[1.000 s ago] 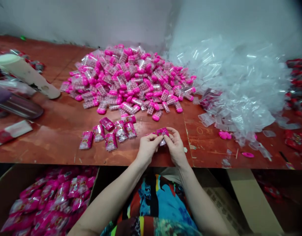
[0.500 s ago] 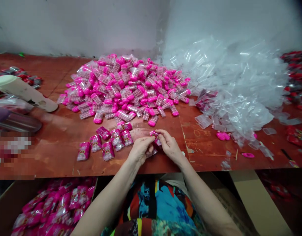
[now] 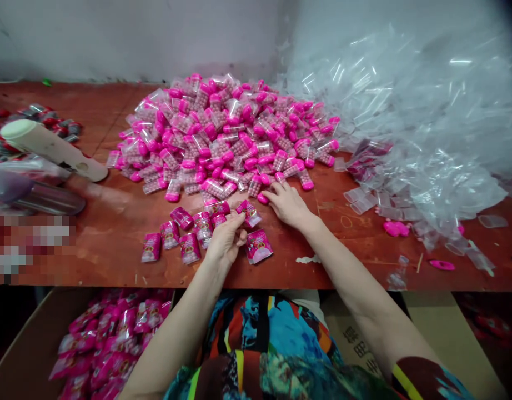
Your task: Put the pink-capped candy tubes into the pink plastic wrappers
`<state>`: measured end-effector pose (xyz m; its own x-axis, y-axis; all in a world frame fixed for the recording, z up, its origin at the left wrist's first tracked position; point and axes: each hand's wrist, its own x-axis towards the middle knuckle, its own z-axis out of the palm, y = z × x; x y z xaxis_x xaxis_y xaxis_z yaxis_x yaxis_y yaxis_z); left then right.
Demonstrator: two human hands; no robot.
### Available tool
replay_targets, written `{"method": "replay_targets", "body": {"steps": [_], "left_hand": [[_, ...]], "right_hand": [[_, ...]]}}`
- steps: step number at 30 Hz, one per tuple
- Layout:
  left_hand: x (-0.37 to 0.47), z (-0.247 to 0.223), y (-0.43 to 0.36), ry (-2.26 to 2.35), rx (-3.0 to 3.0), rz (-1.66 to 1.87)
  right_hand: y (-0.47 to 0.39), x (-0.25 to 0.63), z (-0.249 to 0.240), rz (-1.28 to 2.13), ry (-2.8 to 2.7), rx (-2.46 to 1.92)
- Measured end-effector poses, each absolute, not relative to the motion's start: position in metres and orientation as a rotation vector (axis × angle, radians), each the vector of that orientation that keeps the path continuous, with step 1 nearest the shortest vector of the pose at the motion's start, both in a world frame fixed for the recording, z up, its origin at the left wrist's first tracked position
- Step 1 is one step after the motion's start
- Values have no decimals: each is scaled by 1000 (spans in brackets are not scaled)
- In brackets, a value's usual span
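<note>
My left hand (image 3: 227, 238) pinches a pink printed wrapper (image 3: 250, 214) between thumb and fingers, just above the table. Another flat pink wrapper (image 3: 259, 246) lies to the right of that hand. At the front edge of a heap of clear bottles with pink caps (image 3: 222, 136), my right hand (image 3: 290, 204) reaches out with its fingers apart. Its fingertips are by a pink-capped bottle (image 3: 262, 198), and I cannot make out a grip on it. Several wrapped pink bottles (image 3: 190, 248) lie left of my left hand.
A large pile of clear plastic pieces and film (image 3: 406, 128) fills the right side of the red-brown table (image 3: 126, 222). A pale tumbler (image 3: 51, 149) lies at the left. Below the table edge, a cardboard box (image 3: 29, 344) holds many pink packets.
My hands were together at a pink item; now they are apart. The right hand has moved forward to the heap. My left hand has shifted slightly left, holding a wrapper. The view has shifted.
</note>
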<state>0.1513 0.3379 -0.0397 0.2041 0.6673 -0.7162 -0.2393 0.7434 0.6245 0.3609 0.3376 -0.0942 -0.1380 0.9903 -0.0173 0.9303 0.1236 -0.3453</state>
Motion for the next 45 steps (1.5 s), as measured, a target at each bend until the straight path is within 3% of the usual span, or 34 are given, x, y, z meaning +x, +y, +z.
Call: {"method": "replay_targets", "body": {"steps": [4, 12, 16, 19, 30, 45], "left_hand": [[153, -42, 341, 1203, 396, 663], [161, -35, 340, 1172, 241, 627], [167, -32, 336, 1177, 243, 587], [174, -31, 332, 1183, 236, 563], [188, -28, 319, 1114, 70, 570], [185, -33, 295, 896, 484, 443]], "right_hand": [[330, 363, -93, 427, -2131, -1889], [292, 354, -95, 746, -1321, -1741], [268, 340, -89, 1112, -714, -1494], [253, 332, -80, 1186, -521, -1348], [226, 307, -63, 1105, -505, -1334], [209, 297, -64, 942, -736, -1561]]}}
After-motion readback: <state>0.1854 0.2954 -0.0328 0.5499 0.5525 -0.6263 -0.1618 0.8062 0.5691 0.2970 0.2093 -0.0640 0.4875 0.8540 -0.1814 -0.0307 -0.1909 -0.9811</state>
